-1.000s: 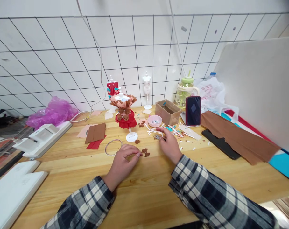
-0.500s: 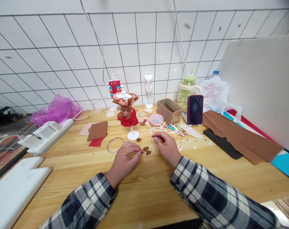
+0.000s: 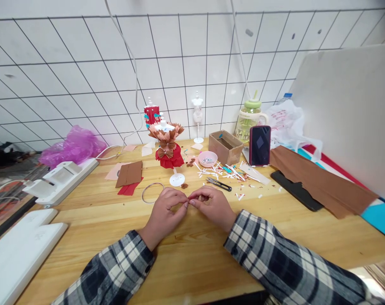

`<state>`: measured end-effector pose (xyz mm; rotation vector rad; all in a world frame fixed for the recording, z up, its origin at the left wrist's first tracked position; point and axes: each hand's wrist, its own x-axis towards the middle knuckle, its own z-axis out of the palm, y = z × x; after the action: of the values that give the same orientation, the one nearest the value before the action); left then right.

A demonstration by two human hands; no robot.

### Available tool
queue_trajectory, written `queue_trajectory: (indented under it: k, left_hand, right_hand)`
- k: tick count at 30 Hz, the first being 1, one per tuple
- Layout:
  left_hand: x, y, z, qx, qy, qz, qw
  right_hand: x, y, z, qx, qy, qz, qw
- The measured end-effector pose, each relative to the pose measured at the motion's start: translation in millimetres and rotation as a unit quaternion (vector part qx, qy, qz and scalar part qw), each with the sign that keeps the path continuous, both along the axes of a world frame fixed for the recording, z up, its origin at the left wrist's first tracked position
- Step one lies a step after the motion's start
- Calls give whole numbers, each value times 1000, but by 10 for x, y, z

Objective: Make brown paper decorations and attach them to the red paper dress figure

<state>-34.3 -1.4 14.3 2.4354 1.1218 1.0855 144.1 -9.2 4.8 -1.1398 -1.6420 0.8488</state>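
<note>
My left hand (image 3: 167,215) is closed in a pinch above the table, its fingertips touching those of my right hand (image 3: 214,207), which is pinched too. What lies between the fingertips is too small and covered to make out. Just behind them stands a small dress form (image 3: 169,156) in a red skirt with brown and pink pleated paper and brown bows. A brown paper bow (image 3: 184,185) lies by its white base. Thread snips (image 3: 219,184) rest on the table beyond my right hand. A metal ring (image 3: 152,193) lies behind my left hand.
Behind are a pink bowl (image 3: 208,159), white paper strips (image 3: 211,172), a cardboard box (image 3: 226,147), a phone (image 3: 260,146) and a green-lidded bottle (image 3: 250,120). Brown paper (image 3: 322,182) lies right; folded brown paper (image 3: 129,174) and a power strip (image 3: 60,184) are left.
My right hand has moved left to meet my left fingertips, uncovering the thread snips. The brown bow seen beside my left fingertips is now out of sight, where my right hand is.
</note>
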Motion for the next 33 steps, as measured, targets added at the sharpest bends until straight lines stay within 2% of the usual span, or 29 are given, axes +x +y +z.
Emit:
queue_trajectory:
  k: [7, 9, 12, 14, 16, 18, 20, 23, 27, 33]
  left_hand:
    - [11, -11, 0, -13, 5, -8, 1000]
    - [8, -11, -1, -21, 10, -15, 1000]
    - [-14, 14, -15, -38, 15, -13, 999]
    - [-38, 50, -32, -58, 15, 7, 998]
    - [-59, 89, -51, -74, 5, 34, 997]
    - [-71, 116, -69, -82, -10, 57, 995]
    - [-71, 126, -82, -89, -22, 68, 993]
    - [-60, 119, -88, -103, -27, 71, 992]
    - [-49, 114, -81, -113, -37, 74, 990]
    - [-52, 120, -86, -133, -27, 69, 988]
  right_hand:
    - [17, -13, 16, 69, -67, 16, 995]
    - [24, -6, 15, 44, -48, 35, 997]
    - [56, 40, -6, -43, 53, 74, 995]
    - [93, 84, -25, -98, 126, 81, 984]
    - [135, 119, -37, -118, 152, 75, 978]
    - [168, 131, -48, -88, 106, 63, 988]
    - [180, 120, -65, -22, 2, 52, 998]
    - [160, 89, -110, 60, -167, 43, 983]
    - [138, 92, -156, 59, -273, 47, 959]
    - [216, 152, -122, 41, -316, 20, 948]
